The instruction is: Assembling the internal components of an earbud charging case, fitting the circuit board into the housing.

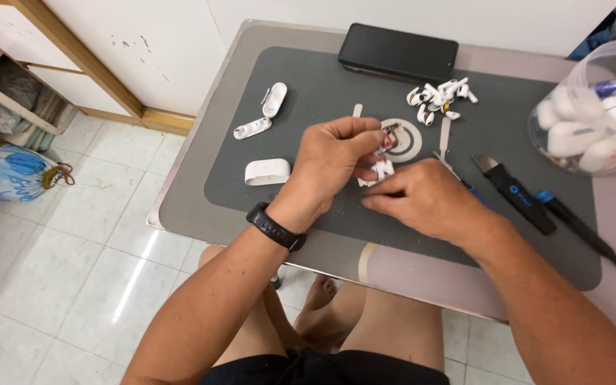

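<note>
My left hand point(333, 162) is closed on a small white earbud-case part with red and dark innards point(388, 139), pinched at the fingertips above the dark grey mat point(322, 85). My right hand point(425, 199) rests on the mat just to the right, its fingers pinching a small white piece point(379, 171) that sits between both hands. The two hands almost touch. A black band point(276, 227) is on my left wrist.
A white case shell point(267, 172) lies left of my hands, and two more shell pieces point(264, 114) lie farther back. A black phone point(398, 51) is at the back, a heap of earbuds point(440, 95) beside it. Pry tools point(515, 192) lie right; a clear tub point(593, 114) holds several cases.
</note>
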